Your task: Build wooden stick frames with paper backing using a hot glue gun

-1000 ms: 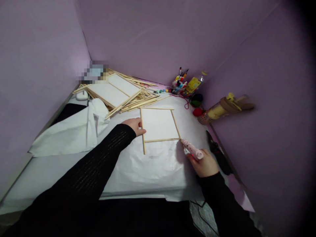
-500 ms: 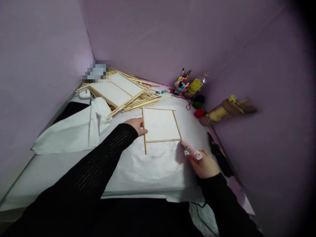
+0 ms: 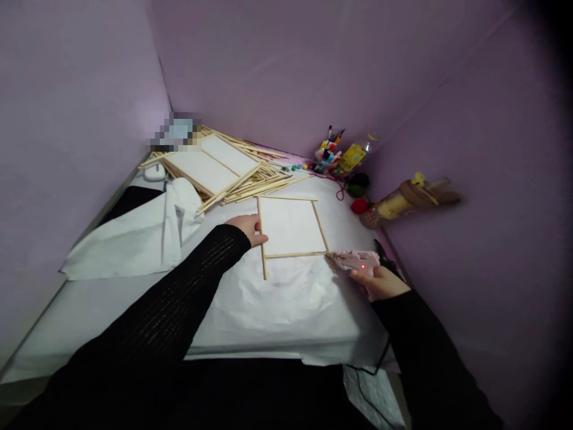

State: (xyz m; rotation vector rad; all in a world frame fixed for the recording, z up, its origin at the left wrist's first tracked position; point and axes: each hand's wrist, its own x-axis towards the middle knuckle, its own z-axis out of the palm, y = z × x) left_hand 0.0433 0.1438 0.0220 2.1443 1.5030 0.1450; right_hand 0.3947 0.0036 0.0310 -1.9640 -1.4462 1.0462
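Observation:
A white square panel [image 3: 293, 227] edged with thin wooden sticks lies flat on the covered table. Its left stick [image 3: 264, 266] runs on past the lower corner toward me. My left hand [image 3: 249, 229] pinches that left stick, with the thumb across it and the other fingers partly hidden. In my right hand [image 3: 380, 283] is a pink glue gun [image 3: 356, 260], a small red light glowing on its side. The gun's nozzle touches or nearly touches the panel's lower right corner; contact is too small to tell.
Behind the panel, loose wooden sticks [image 3: 250, 184] surround a second stick-edged panel [image 3: 210, 162]. White cloth or paper [image 3: 129, 242] lies at left. Brushes and pens [image 3: 330, 149], a yellow-labelled bottle [image 3: 353, 156], a red ball [image 3: 359, 206] and a brown-lidded cup [image 3: 394, 206] line the right.
My right hand has swung right and turned the glue gun sideways, its nozzle staying at the lower right corner. My left hand and the panel have not moved.

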